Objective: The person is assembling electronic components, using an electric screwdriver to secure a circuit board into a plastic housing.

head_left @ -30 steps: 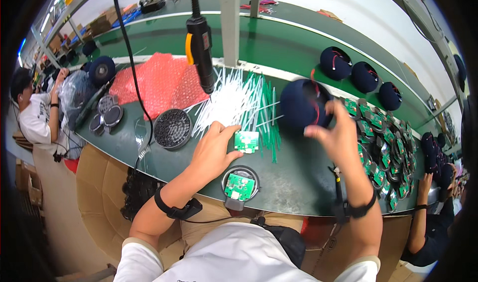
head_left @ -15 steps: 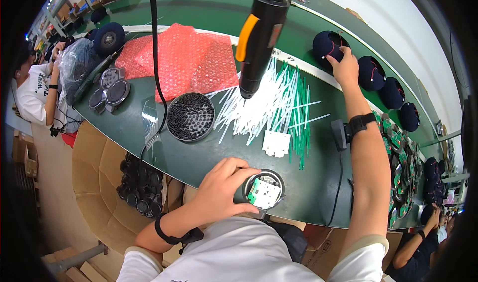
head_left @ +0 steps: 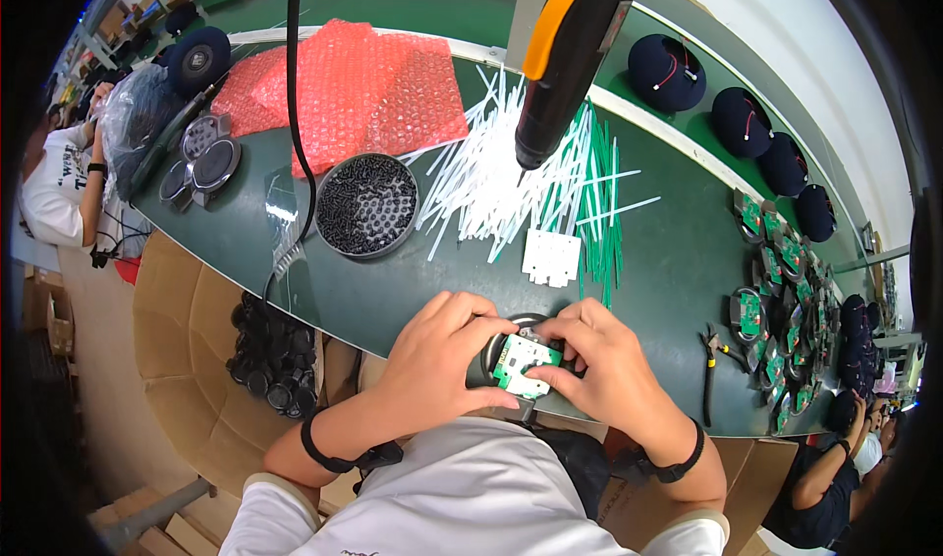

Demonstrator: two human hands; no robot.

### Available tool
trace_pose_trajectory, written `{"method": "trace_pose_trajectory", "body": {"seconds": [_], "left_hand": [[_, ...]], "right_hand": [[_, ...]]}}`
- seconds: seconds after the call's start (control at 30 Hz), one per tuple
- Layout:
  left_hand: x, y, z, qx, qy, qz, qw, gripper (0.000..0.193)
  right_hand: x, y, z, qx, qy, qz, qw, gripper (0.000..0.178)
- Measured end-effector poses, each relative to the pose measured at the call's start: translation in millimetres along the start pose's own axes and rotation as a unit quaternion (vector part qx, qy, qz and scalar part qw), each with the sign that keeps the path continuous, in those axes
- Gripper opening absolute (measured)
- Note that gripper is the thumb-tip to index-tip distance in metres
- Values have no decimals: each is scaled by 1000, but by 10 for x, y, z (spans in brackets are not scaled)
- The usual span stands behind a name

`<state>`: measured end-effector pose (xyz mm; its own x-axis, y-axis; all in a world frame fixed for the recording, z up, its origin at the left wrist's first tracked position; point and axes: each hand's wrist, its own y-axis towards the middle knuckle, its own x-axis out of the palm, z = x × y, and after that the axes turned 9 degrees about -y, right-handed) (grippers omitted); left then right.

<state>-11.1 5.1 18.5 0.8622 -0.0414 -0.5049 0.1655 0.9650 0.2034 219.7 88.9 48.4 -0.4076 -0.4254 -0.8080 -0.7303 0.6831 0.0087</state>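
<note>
At the near edge of the green surface (head_left: 678, 261), the left hand (head_left: 442, 355) and right hand (head_left: 599, 364) both close their fingers around a small green-and-white circuit board (head_left: 526, 364), holding it over a dark round housing (head_left: 511, 335) between them. Just beyond lie a white plastic piece (head_left: 550, 256) and a spread of white and green cable ties (head_left: 530, 178), with a round tray of black screws (head_left: 368, 205) to the left. Farther off, red bubble wrap (head_left: 344, 89) lies behind, an electric screwdriver (head_left: 570, 55) hangs above, and dark round caps (head_left: 742, 119) line the far right.

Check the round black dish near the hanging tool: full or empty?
Full: the round black dish is covered nearly rim to rim with small dark parts; their kind cannot be told.
</note>
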Motion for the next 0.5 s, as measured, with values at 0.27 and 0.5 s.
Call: {"method": "trace_pose_trajectory", "body": {"seconds": [0.27, 0.5], "left_hand": [[-112, -17, -61, 8, -11, -36, 999, 83], [-77, -7, -43, -23, -9, -44, 999, 81]], "right_hand": [[24, 80, 246, -18, 149, 48, 988, 33], [-90, 137, 506, 167, 457, 146, 862, 23]]}}
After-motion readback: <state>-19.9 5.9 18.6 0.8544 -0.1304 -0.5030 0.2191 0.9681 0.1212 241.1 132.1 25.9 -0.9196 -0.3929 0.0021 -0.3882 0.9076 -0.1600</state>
